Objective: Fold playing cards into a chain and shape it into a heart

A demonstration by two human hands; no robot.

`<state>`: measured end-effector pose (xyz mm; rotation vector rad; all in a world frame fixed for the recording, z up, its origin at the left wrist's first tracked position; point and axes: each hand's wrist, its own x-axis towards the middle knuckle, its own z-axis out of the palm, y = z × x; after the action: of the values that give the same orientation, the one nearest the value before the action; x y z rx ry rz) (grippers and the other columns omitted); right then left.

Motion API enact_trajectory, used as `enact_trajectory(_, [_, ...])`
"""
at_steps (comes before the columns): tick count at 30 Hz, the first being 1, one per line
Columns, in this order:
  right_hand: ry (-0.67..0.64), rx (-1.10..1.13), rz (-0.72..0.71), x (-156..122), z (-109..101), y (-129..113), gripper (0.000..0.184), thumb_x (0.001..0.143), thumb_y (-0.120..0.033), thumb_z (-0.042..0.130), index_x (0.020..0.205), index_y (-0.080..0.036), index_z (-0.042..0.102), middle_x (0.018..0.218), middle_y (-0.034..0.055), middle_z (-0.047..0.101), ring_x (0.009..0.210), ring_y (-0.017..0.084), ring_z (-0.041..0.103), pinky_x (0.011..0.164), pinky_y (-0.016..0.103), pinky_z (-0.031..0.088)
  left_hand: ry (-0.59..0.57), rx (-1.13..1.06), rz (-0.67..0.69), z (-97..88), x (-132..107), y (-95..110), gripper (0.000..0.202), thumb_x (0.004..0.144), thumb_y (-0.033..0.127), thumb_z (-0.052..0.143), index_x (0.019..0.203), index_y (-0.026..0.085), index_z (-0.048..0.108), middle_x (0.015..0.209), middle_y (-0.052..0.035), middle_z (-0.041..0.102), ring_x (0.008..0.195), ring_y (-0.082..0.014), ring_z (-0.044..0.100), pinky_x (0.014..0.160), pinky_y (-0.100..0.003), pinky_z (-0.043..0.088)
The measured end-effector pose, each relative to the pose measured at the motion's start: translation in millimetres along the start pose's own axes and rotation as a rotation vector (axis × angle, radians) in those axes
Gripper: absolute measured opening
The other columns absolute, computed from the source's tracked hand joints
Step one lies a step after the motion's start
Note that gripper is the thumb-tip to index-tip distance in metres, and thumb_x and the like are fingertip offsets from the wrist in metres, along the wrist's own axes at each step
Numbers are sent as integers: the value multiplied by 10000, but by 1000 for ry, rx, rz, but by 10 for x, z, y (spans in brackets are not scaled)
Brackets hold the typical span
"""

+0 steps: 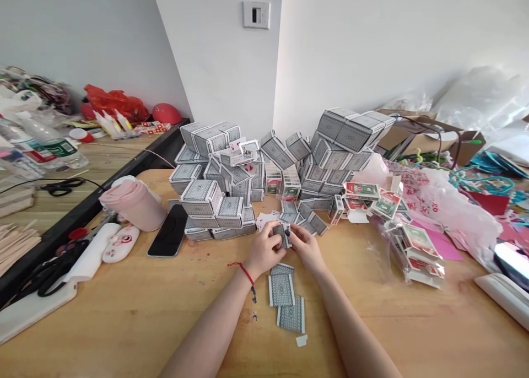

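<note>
My left hand (pixel 264 248) and my right hand (pixel 303 244) meet over the wooden table (pixel 165 312), both closed around a small stack of grey-backed playing cards (pixel 283 235). A red string bracelet circles my left wrist. Several loose grey-backed cards (pixel 286 295) lie face down on the table between my forearms. Just beyond my hands, a few more cards lie scattered (pixel 306 218), one showing a white face (pixel 263 219). A big heap of grey card packs (pixel 256 174) rises behind them against the wall corner.
A black phone (pixel 168 230) and a pink roll (pixel 134 201) lie to the left, with a white case (pixel 120 242) and scissors (pixel 49 273). Red-green card boxes in plastic (pixel 413 246) and pink bags (pixel 438 201) crowd the right. A second table (pixel 49 168) with bottles stands far left.
</note>
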<state>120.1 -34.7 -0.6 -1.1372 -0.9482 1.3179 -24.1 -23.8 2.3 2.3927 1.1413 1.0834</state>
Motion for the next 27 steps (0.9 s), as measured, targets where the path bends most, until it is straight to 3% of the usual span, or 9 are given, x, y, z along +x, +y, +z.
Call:
enact_trajectory(6, [-75, 19, 15, -27, 14, -26, 407, 636, -398, 684, 979, -188, 619, 937, 55, 664, 868, 218, 597, 755, 321, 465, -25, 20, 33, -15, 14, 8, 156, 615, 80, 535, 520, 159, 439, 1166, -67, 477, 760, -129, 537, 736, -307, 453])
enact_trajectory(10, [-114, 153, 90, -38, 38, -48, 370, 632, -374, 700, 946, -196, 620, 911, 46, 662, 808, 192, 606, 725, 304, 473, -10, 31, 62, -16, 4, 13, 125, 634, 85, 530, 546, 161, 485, 1189, -66, 473, 849, -152, 549, 753, -301, 458])
enact_trajectory(14, [-168, 309, 164, -57, 71, -65, 309, 622, -332, 718, 882, -199, 617, 820, 20, 659, 709, 158, 611, 661, 283, 483, -12, 32, 81, -16, -20, 13, 82, 641, 103, 530, 588, 165, 540, 1199, -66, 477, 793, -138, 562, 694, -283, 472])
enact_trajectory(19, [-193, 340, 182, -98, 113, -50, 306, 620, -341, 718, 849, -184, 590, 761, 20, 653, 675, 161, 617, 647, 289, 483, -40, 35, 85, -13, -35, 18, 100, 647, 117, 521, 679, 179, 593, 1198, -60, 493, 885, -167, 570, 746, -298, 474])
enact_trajectory(23, [-124, 276, 110, -103, 132, -17, 350, 601, -365, 721, 866, -197, 567, 819, 29, 663, 714, 179, 626, 657, 304, 483, -63, 20, 63, -29, -20, 58, 122, 673, 127, 512, 730, 184, 602, 1205, -62, 490, 910, -179, 566, 775, -319, 468])
enact_trajectory(27, [-18, 203, 7, -59, 92, 1, 387, 593, -337, 731, 905, -205, 544, 902, 48, 664, 824, 206, 624, 735, 334, 479, -67, -122, 7, -70, 1, 134, 66, 653, 115, 523, 615, 166, 539, 1245, -66, 441, 902, -183, 553, 795, -346, 459])
